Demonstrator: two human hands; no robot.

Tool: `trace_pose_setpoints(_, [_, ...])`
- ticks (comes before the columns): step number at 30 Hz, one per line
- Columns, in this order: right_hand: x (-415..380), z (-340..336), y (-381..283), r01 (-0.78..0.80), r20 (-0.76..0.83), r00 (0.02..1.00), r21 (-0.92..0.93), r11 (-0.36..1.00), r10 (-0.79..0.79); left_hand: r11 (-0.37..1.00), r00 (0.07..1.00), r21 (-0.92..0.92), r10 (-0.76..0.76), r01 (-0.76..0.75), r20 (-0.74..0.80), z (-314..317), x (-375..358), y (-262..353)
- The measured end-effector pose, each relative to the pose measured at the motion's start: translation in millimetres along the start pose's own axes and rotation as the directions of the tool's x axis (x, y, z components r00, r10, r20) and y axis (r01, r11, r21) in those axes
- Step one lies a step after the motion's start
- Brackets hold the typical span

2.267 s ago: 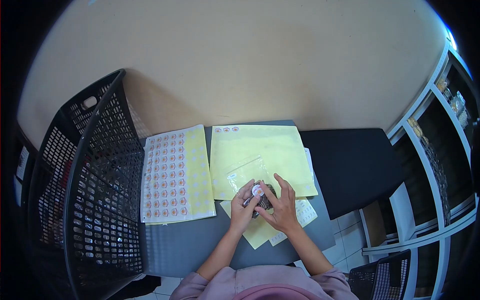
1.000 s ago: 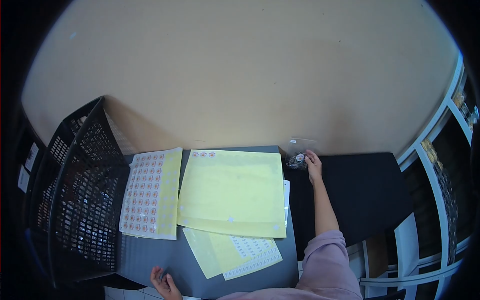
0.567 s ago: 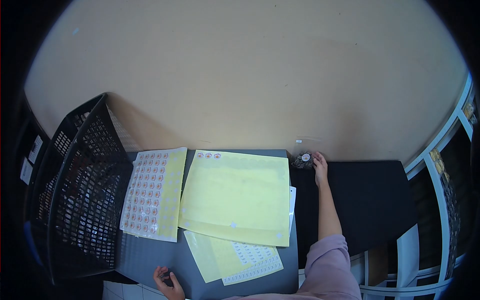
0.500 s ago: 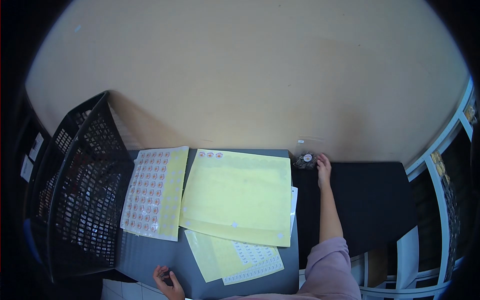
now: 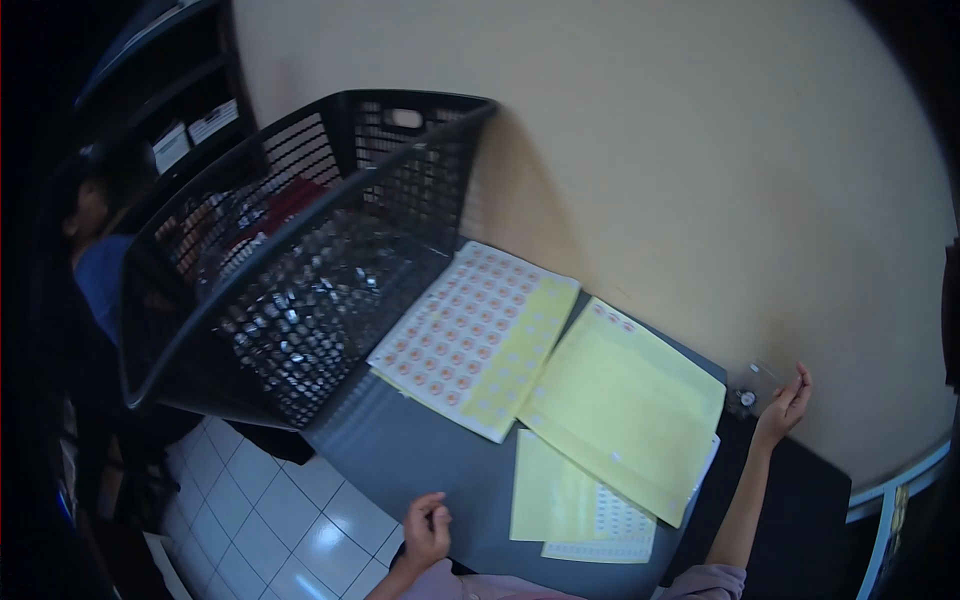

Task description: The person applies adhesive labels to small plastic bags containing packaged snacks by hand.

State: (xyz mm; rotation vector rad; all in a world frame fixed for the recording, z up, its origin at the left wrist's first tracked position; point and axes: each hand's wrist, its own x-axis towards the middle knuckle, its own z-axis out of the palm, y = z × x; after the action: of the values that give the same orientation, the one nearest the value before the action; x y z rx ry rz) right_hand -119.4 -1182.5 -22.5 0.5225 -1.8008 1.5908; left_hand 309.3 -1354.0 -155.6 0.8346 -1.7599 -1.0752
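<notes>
My right hand (image 5: 787, 405) is raised near the wall at the table's far right corner, fingers loosely together and pointing up, with no object visible in it. Just left of it, a small clear plastic bag (image 5: 746, 398) with dark contents and a round sticker leans at the wall. My left hand (image 5: 427, 530) hovers by the near table edge, its fingers loosely curled, thumb apart, nothing seen in it. Between the hands lie a large yellow backing sheet (image 5: 630, 410) with a few stickers left at its top, and smaller sticker sheets (image 5: 600, 530) partly under it.
A sheet full of round orange stickers (image 5: 470, 330) lies on the grey table (image 5: 400, 450). A black plastic basket (image 5: 300, 250) holding shiny clear packets stands left. Another person in a blue top (image 5: 105, 280) is beyond it. A black surface (image 5: 800, 510) adjoins the right side.
The view has swung left and tilted, bringing the basket's inside and another person into sight. My right hand has come away from the small bag. The sheets lie as before.
</notes>
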Motion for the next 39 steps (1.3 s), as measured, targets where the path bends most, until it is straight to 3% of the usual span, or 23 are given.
trace_pose_setpoints(1, [-1,20,-29,0.111,0.006,0.994,0.013,0.994,-0.111,0.998,1.0,-0.063,0.024,-0.023,0.016,-3,1,0])
trace_pose_setpoints(2, [-2,40,-56,0.117,0.014,0.993,0.032,0.993,-0.118,0.998,1.0,-0.06,0.025,-0.026,-0.006,-8,3,-1])
trace_pose_setpoints(4, [-3,84,-114,0.26,0.105,0.955,0.142,0.955,-0.276,0.971,0.985,-0.202,0.147,-0.126,0.094,-29,9,-5])
trace_pose_setpoints(5, [-5,107,-147,0.303,0.12,0.936,0.208,0.93,-0.332,0.954,0.956,-0.156,0.275,-0.257,0.103,-47,20,-12])
trace_pose_setpoints(6, [-8,130,-182,0.342,0.13,0.913,0.271,0.9,-0.386,0.953,0.956,-0.147,0.278,-0.263,0.09,-67,26,-18])
trace_pose_setpoints(8, [-16,176,-254,0.455,0.139,0.825,0.409,0.791,-0.547,0.987,0.983,-0.069,0.135,-0.144,-0.122,-106,37,-31])
trace_pose_setpoints(9, [-22,199,-291,0.497,0.141,0.772,0.474,0.727,-0.62,0.989,0.963,0.017,0.144,-0.144,-0.227,-128,44,-42])
trace_pose_setpoints(12, [-49,260,-395,0.613,0.162,0.544,0.593,0.522,-0.823,0.998,0.858,0.061,0.057,-0.03,-0.51,-204,57,-64])
trace_pose_setpoints(16, [-110,341,-500,0.567,0.273,0.138,0.767,0.302,-0.952,0.982,0.617,0.154,0.052,0.113,-0.785,-302,52,-83])
trace_pose_setpoints(18, [-144,372,-531,0.592,0.364,-0.127,0.774,0.224,-0.923,0.972,0.5,0.163,0.059,0.168,-0.864,-343,36,-93])
trace_pose_setpoints(20, [-180,403,-549,0.624,0.527,-0.353,0.748,0.225,-0.773,0.954,0.406,0.184,0.074,0.238,-0.911,-374,20,-102])
trace_pose_setpoints(21, [-197,415,-553,0.65,0.598,-0.437,0.727,0.224,-0.672,0.953,0.402,0.185,0.076,0.239,-0.913,-387,5,-115])
trace_pose_setpoints(23, [-227,436,-553,0.702,0.708,-0.555,0.68,0.21,-0.438,0.955,0.25,-0.059,-0.136,0.292,-0.959,-406,-20,-138])
trace_pose_setpoints(24, [-243,445,-548,0.727,0.746,-0.59,0.657,0.199,-0.309,0.954,0.245,-0.059,-0.135,0.295,-0.96,-407,-16,-134])
trace_pose_setpoints(26, [-270,462,-525,0.726,0.75,-0.651,0.659,0.197,-0.111,0.903,0.317,0.275,0.169,0.329,-0.933,-396,-6,-119])
trace_pose_setpoints(28, [-296,480,-490,0.677,0.677,-0.733,0.716,0.172,0.068,0.927,0.285,0.195,0.102,0.321,-0.953,-391,-10,-122])
trace_pose_setpoints(30, [-309,487,-448,0.531,0.552,-0.834,0.8,0.28,0.006,0.934,0.271,0.046,-0.056,0.355,-0.961,-388,-14,-126])
trace_pose_setpoints(32, [-318,487,-407,0.475,0.555,-0.832,0.735,0.483,-0.026,0.912,0.274,0.001,-0.122,0.409,-0.954,-385,-11,-120])
trace_pose_setpoints(34, [-322,478,-389,0.478,0.561,-0.827,0.653,0.587,0.05,0.872,0.312,-0.037,-0.214,0.488,-0.926,-385,-7,-123])
trace_pose_setpoints(36, [-327,473,-376,0.47,0.554,-0.827,0.589,0.657,0.094,0.881,0.339,-0.056,-0.238,0.469,-0.91,-387,-5,-129])
trace_pose_setpoints(38, [-332,468,-369,0.462,0.544,-0.828,0.519,0.719,0.139,0.851,0.416,-0.02,-0.277,0.525,-0.866,-383,10,-119])
trace_pose_setpoints(39, [-333,465,-369,0.446,0.576,-0.805,0.427,0.787,0.143,0.882,0.416,-0.074,-0.292,0.465,-0.861,-381,13,-121])
